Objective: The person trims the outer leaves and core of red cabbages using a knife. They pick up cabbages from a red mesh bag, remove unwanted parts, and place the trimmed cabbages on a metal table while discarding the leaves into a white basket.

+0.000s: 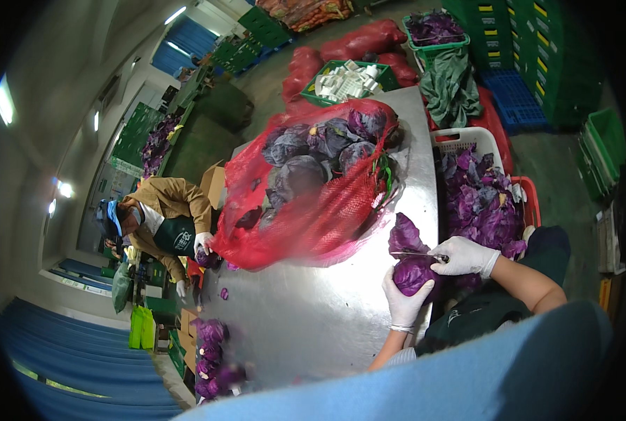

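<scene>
My left hand [403, 305], in a white glove, cups a purple cabbage [413, 274] from below at the table's near edge. A knife [418, 254] is in my gloved right hand [463, 256], its thin blade lying across the top of the cabbage. One loose outer leaf [406, 235] stands away from the head, just beyond the blade. Past my hands, a red mesh sack [313, 231] lies open on the steel table [313, 310], with several unpeeled purple cabbages [300, 176] in it.
Right of the table stands a white basket [494, 141] full of cabbage leaves [479, 200], beside a red bin [530, 202]. Across the table a co-worker [160, 221] holds another cabbage [207, 258]. Several trimmed cabbages [210, 352] line the far edge. A green crate [392, 76] holds white packaging.
</scene>
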A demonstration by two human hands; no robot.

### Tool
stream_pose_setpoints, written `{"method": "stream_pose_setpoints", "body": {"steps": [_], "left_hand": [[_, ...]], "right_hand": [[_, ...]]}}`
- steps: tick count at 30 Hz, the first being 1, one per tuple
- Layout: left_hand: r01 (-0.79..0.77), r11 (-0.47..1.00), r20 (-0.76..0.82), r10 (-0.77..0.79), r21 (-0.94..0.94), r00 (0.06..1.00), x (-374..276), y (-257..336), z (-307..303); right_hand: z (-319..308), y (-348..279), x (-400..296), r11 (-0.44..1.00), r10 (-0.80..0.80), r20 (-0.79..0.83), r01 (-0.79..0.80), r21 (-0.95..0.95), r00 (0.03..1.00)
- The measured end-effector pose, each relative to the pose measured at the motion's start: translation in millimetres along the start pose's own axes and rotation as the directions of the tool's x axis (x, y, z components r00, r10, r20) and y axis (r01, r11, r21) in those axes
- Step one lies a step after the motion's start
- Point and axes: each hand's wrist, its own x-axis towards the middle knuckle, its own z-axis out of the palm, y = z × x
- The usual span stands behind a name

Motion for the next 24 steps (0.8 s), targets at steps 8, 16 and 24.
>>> {"method": "stream_pose_setpoints", "body": {"steps": [8, 16, 24], "left_hand": [[0.203, 0.929, 0.08, -0.187, -0.308, 0.979, 11.6, -25.2, -12.1], [0.169, 0.934, 0.2, -0.109, -0.314, 0.974, 24.9, -26.8, -16.7], [-0.157, 0.96, 0.145, 0.125, 0.231, 0.982, 25.9, 4.2, -23.8]], "right_hand": [[-2.0, 102.9, -6.9, 0.937, 0.195, -0.35, -0.28, -0.211, 0.916], [-13.6, 22.1, 0.5, 0.963, 0.169, -0.068, -0.15, 0.224, 0.983], [8.7, 14.1, 32.7, 0.999, -0.014, 0.077, 0.012, 0.035, 0.997]]}}
